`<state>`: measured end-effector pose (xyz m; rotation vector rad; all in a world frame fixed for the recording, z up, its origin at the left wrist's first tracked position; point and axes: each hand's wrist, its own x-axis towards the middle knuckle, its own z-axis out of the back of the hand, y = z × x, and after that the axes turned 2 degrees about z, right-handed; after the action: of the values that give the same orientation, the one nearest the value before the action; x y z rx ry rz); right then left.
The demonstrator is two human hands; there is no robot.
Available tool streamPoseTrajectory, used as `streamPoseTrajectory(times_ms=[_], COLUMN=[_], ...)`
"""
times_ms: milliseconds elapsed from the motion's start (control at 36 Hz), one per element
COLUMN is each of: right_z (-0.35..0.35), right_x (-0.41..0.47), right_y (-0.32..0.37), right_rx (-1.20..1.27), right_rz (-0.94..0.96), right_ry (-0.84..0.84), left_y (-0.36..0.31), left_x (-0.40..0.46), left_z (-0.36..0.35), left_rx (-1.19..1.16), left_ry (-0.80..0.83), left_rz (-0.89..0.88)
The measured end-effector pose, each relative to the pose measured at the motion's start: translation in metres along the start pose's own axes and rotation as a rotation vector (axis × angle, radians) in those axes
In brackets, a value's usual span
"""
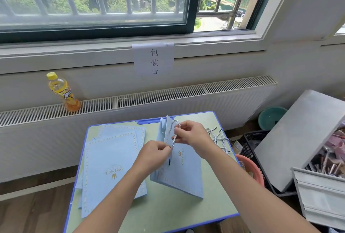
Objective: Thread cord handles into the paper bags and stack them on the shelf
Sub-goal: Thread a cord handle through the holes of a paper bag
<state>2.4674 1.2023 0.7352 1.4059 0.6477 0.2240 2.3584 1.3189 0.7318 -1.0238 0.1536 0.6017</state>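
Observation:
A light blue paper bag (pixel 183 173) marked PRINCE lies partly opened at the middle of the small table (pixel 164 212), its mouth pointing away from me. A blue-and-white twisted cord handle (pixel 174 139) loops up from the bag's upper edge. My right hand (pixel 192 134) pinches the cord near the top of the loop. My left hand (pixel 155 153) pinches its lower end, whose black tip hangs down over the bag. A stack of flat blue bags (pixel 110 167) lies to the left. Loose cords (pixel 217 137) are heaped at the table's right edge.
A yellow drink bottle (pixel 62 92) stands on the radiator cover by the window. Right of the table are a pink basin (pixel 251 167), a black crate (pixel 250 143), a teal bowl (pixel 271 117) and a grey bin (pixel 308 139) of oddments.

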Motion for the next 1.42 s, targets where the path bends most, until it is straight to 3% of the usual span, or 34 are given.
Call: streamPoseTrajectory(times_ms=[389,556,750,833,972,1056,1194,1417], right_z=[-0.010,-0.008,-0.020,-0.021,-0.019,-0.021,-0.026,-0.037], right_x=[0.002,-0.012,-0.017,-0.018,-0.029,-0.037,-0.044,-0.050], right_y=[-0.015,-0.046,-0.047,-0.045,-0.049,-0.055,-0.062,-0.068], right_rx=[0.051,-0.365,-0.515,-0.440,-0.056,0.045,-0.032,-0.260], right_rz=[-0.007,-0.048,0.032,0.013,-0.053,-0.057,-0.021,0.046], right_ry=[-0.099,-0.011,0.034,0.007,-0.035,-0.074,-0.120,-0.198], left_y=[0.008,0.010,0.007,0.007,0.015,0.020,0.025,0.029], left_x=[0.001,0.008,0.010,0.011,0.010,0.009,0.010,0.011], left_z=[-0.002,-0.001,-0.003,-0.001,0.009,0.013,0.016,0.013], left_rx=[0.053,0.000,0.033,0.014,-0.133,-0.220,-0.338,-0.336], left_ry=[-0.053,-0.113,-0.123,-0.094,0.082,0.127,0.161,0.115], left_rz=[-0.050,0.000,-0.017,-0.058,-0.090,-0.067,-0.029,0.027])
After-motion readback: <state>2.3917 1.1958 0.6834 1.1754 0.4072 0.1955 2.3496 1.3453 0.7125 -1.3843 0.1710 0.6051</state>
